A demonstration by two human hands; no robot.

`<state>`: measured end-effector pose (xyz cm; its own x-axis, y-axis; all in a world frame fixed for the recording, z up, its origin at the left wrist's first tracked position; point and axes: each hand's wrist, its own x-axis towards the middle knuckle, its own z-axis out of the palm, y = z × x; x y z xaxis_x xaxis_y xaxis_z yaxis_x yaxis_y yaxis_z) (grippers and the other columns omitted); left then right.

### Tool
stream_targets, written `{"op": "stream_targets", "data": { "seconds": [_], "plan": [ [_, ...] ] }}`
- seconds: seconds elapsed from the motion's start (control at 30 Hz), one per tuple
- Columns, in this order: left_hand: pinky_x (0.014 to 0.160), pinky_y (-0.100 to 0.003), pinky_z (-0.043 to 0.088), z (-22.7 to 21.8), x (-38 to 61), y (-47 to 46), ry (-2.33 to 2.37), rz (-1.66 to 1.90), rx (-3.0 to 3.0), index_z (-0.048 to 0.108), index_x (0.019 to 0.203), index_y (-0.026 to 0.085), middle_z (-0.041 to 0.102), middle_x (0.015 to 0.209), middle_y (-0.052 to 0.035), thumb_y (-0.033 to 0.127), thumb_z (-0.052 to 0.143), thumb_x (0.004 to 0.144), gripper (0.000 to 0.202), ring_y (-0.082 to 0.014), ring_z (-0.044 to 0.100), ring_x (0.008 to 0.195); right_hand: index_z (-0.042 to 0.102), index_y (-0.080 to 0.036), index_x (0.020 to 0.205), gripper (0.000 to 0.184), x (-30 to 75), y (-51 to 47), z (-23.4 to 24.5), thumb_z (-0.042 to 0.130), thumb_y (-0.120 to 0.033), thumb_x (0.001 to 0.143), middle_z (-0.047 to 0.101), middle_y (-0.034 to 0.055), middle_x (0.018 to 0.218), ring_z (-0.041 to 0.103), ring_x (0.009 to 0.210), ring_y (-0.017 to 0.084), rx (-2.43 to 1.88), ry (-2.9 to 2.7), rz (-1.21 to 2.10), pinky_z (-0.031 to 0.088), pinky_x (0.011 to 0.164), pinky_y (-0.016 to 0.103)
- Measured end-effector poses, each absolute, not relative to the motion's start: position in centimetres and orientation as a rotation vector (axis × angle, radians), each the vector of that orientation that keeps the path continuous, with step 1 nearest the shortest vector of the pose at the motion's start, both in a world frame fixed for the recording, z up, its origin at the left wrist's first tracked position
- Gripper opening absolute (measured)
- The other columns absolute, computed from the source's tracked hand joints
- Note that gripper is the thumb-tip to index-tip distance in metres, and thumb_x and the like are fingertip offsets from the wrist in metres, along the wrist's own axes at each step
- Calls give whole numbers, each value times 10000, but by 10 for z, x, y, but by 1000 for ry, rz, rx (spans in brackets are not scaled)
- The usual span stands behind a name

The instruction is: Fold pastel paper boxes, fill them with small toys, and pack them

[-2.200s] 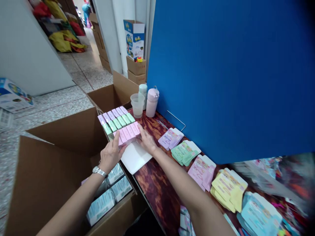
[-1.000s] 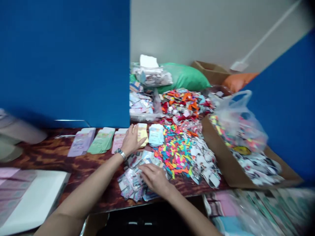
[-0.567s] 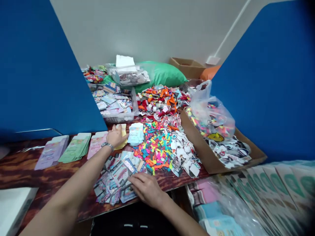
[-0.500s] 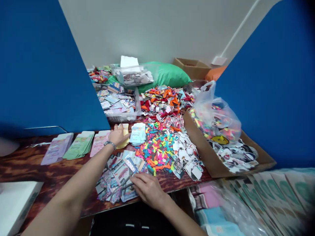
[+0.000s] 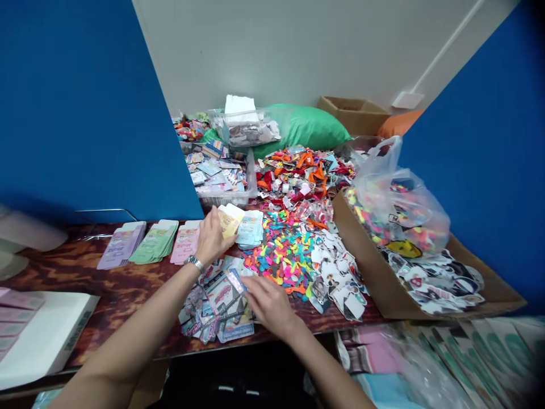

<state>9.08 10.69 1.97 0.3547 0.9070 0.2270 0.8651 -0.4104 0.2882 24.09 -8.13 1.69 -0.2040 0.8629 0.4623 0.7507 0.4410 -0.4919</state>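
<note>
My left hand [image 5: 212, 236] is closed on a small yellow printed packet [image 5: 230, 220], tilted up from the table; whether it is one packet or several I cannot tell. Beside it lies a stack of light blue packets [image 5: 250, 228]. Pink packets [image 5: 186, 243], green packets [image 5: 155, 243] and purple packets [image 5: 122, 245] are fanned out further left. Between the thumb and fingers of my right hand [image 5: 269, 300] is a small shiny bluish card [image 5: 235, 280], just over a loose pile of printed cards [image 5: 221, 307].
Right of the cards spread small bright-coloured pieces [image 5: 281, 250] and white cut-out stickers [image 5: 338, 264]. A cardboard box [image 5: 361, 267] holds more cut-outs and a plastic bag [image 5: 404, 210]. Behind stand a clear bin [image 5: 251, 182] and a green sack [image 5: 317, 125]. A white box [image 5: 72, 318] sits left.
My left hand has gone from resting on the yellow stack to gripping and raising a yellow packet. My right hand has picked up a card from the pile. The view has shifted left.
</note>
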Motion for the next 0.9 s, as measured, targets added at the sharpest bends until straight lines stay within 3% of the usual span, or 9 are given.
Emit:
{"op": "stream_targets", "data": {
  "seconds": [0.07, 0.17, 0.37, 0.5, 0.67, 0.77, 0.9],
  "plan": [
    [1054, -504, 359, 21, 86, 80, 1473, 751, 2480, 91, 1483, 29, 421, 1384, -255, 532, 659, 750, 1055, -381, 410, 1293, 470, -220, 1399, 442, 245, -71, 24, 478, -203, 957, 634, 101, 1240, 603, 1130, 207, -1393, -1880, 156, 517, 972, 354],
    [1019, -495, 414, 23, 80, 39, 1341, 949, 2389, 238, 1444, 101, 485, 1317, -200, 439, 680, 741, 896, -346, 476, 1231, 421, -216, 1442, 494, 244, -59, 29, 491, -248, 954, 518, 136, 1375, 519, 1258, 245, -1491, -1760, 67, 473, 1045, 410],
    [909, -377, 514, 26, 67, -6, 1254, 975, 2236, 385, 1321, 194, 585, 1195, -109, 301, 636, 772, 613, -249, 609, 1065, 556, -224, 1337, 405, 228, -60, 27, 519, -240, 934, 442, 146, 1441, 514, 1269, 280, -1447, -1807, 102, 481, 1034, 426],
    [954, -392, 498, 29, 55, -11, 1112, 921, 2382, 257, 1434, 201, 535, 1313, -133, 280, 616, 794, 738, -266, 574, 1161, 615, -257, 1248, 327, 220, -67, 34, 511, -230, 939, 536, 109, 1332, 584, 1172, 230, -1340, -1799, 377, 522, 971, 374],
    [949, -438, 495, 32, 45, -13, 1008, 816, 2519, 354, 1352, 226, 557, 1250, -132, 246, 612, 795, 614, -288, 558, 1150, 443, -249, 1402, 440, 211, -67, 38, 438, -351, 974, 621, 91, 1228, 633, 1078, 209, -1344, -1338, 780, 563, 875, 351],
    [923, -441, 508, 31, 42, -16, 1023, 812, 2560, 336, 1366, 230, 557, 1244, -137, 258, 607, 811, 618, -294, 563, 1134, 598, -223, 1193, 338, 206, -61, 38, 449, -417, 961, 682, 62, 1091, 674, 943, 191, -1289, -1022, 1053, 587, 741, 307],
    [934, -452, 501, 27, 40, -19, 1071, 778, 2562, 278, 1430, 229, 538, 1303, -147, 287, 593, 827, 683, -307, 556, 1161, 660, -198, 1021, 248, 205, -55, 42, 634, -367, 842, 713, 41, 980, 677, 874, 179, -1253, -974, 1205, 572, 736, 290]
  ]
}}
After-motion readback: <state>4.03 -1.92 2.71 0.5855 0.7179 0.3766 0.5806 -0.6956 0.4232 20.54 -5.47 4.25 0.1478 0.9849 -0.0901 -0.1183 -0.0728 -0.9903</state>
